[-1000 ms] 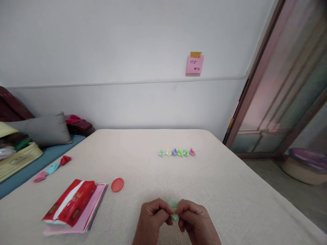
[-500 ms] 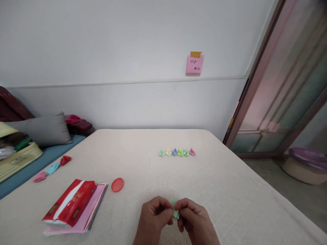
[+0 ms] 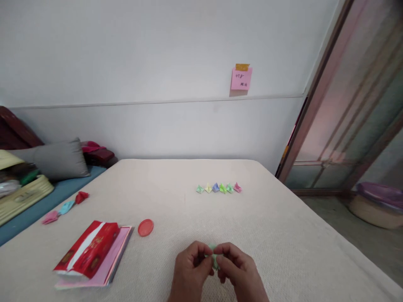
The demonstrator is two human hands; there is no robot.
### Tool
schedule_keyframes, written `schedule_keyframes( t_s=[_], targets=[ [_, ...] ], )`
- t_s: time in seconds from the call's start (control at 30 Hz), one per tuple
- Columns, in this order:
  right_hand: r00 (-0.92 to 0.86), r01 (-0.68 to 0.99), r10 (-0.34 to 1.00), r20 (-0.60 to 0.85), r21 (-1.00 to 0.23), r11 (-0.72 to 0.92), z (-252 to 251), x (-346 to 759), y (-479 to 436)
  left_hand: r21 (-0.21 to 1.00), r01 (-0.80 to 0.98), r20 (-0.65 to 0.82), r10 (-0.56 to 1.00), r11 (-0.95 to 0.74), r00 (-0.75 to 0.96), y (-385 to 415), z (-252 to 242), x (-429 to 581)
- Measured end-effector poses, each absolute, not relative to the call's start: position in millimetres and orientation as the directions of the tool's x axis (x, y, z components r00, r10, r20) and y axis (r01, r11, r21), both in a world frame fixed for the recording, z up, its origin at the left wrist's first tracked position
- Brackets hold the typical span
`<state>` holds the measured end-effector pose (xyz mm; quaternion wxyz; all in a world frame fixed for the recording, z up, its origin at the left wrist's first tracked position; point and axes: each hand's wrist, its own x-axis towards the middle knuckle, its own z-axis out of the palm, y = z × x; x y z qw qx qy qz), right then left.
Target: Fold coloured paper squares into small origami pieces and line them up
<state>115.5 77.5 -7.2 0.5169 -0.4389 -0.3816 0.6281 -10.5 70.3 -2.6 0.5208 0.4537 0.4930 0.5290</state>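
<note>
Between my hands is a small piece of folded light green paper (image 3: 215,261), mostly covered by my fingers. My left hand (image 3: 193,265) pinches its left side with thumb and forefinger. The fingers of my right hand (image 3: 236,265) pinch the right side, and the two hands nearly touch. Both are low over the near middle of the cloth-covered table (image 3: 170,205). Farther back stands a row of several small folded paper pieces (image 3: 215,188) in green, yellow, blue and pink.
To the left, a red packet (image 3: 90,249) lies on a stack of coloured paper (image 3: 118,256). Beside it is a round red lid (image 3: 145,227). Red, blue and pink folded pieces (image 3: 66,207) lie near the left edge. A pink note (image 3: 241,79) is taped to the wall.
My right thumb has moved left over the green paper, so less of the paper shows. Both hands stay in nearly the same place.
</note>
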Motion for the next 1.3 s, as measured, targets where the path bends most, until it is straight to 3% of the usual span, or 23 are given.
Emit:
schedule_keyframes(
  t_s=[0.33,0.7,1.03,1.3],
  targets=[
    [-0.082,-0.287,0.988,-0.128,-0.947,-0.147,-7.3,118.0,80.0,0.998,-0.022,0.059,0.998,-0.059,-0.014,68.0,-4.8,-10.3],
    [-0.248,-0.275,0.966,-0.077,-0.950,-0.146,-14.8,115.0,79.2,0.998,-0.008,0.063,0.997,-0.062,0.035,70.1,-6.4,-16.6],
    [-0.045,-0.229,0.999,-0.008,-0.973,-0.018,-9.3,115.7,75.9,0.994,-0.107,0.011,0.999,-0.015,-0.039,69.8,-0.2,-13.2],
    [-0.043,-0.107,0.996,0.082,-0.991,0.077,-10.8,120.7,74.5,0.995,-0.080,0.056,0.998,-0.054,0.025,69.5,-3.0,-20.7]
  ],
)
